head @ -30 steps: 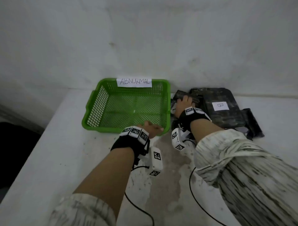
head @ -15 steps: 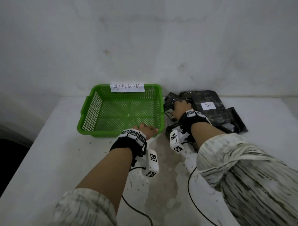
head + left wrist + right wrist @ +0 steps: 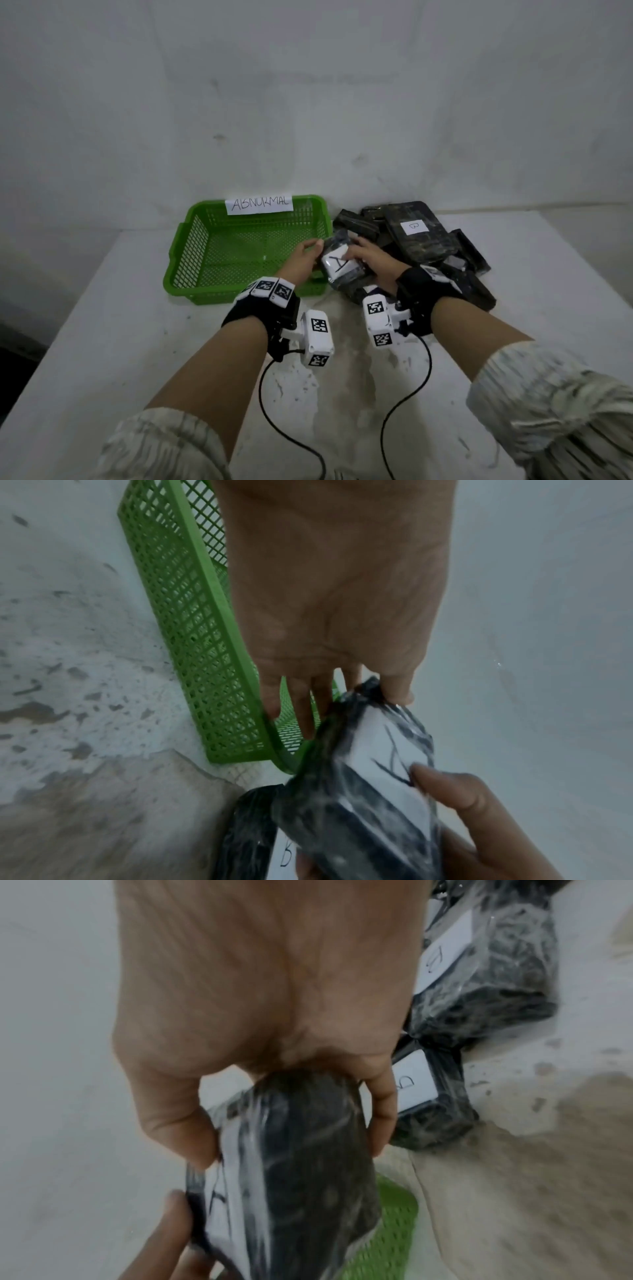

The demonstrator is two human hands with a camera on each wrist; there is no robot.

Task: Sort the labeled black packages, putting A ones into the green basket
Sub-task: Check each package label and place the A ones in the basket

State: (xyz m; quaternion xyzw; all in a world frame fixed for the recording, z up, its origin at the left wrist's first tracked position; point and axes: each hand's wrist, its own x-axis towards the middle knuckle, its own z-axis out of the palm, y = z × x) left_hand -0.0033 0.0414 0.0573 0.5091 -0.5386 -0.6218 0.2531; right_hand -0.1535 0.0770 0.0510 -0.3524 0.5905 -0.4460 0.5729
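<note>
Package marked A (image 3: 339,266), black and film-wrapped, held up between both hands at the right rim of the green basket (image 3: 178,270), just off the pile of black packages (image 3: 428,240) on the table (image 3: 102,342). Right hand (image 3: 373,263) wrapped round one end, thumb on the white label side and fingers (image 3: 382,1112) curled under the far edge. Left hand (image 3: 301,260) pinching the other end by the crumpled film, thumb on top, fingers (image 3: 308,710) underneath and reaching over the basket rim. Both grips closed on the same package; neither free.

Progress, judged from the layout: very early. Basket mesh bare as far as the head view shows, only the paper sign reading ABNORMAL (image 3: 260,205) fixed on its back wall. First A package identified and lifted, not yet over the basket floor, not yet released. Left to do: carry it across the rim, let go, then work through the pile. One package with a B label (image 3: 413,226) lying face up on top of the pile, two more B labels visible in the right wrist view; several others face down or stacked, labels hidden, so count of remaining A packages impossible to tell. Likely need to turn each one over to read it.
</note>
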